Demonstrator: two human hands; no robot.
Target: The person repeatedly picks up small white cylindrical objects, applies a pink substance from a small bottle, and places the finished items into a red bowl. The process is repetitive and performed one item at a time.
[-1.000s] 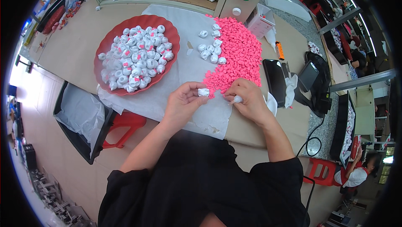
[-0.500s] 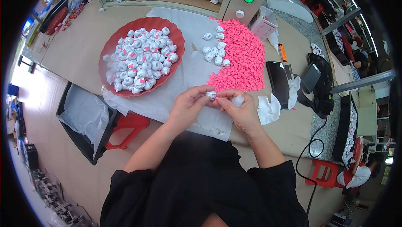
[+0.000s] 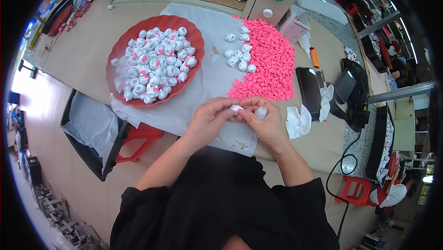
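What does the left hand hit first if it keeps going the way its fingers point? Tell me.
The left hand points toward the right hand, and both pinch one small white piece. Going straight on, it would most likely meet the right hand's fingers first; depth is hard to judge.

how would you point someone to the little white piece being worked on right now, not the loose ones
Start at the big pink heap on the white sheet, then drop to the sheet's near edge, where the left hand and right hand meet. The small white piece is pinched between their fingertips. Unlike the white pieces in the red tray or beside the heap, it is held off the table.
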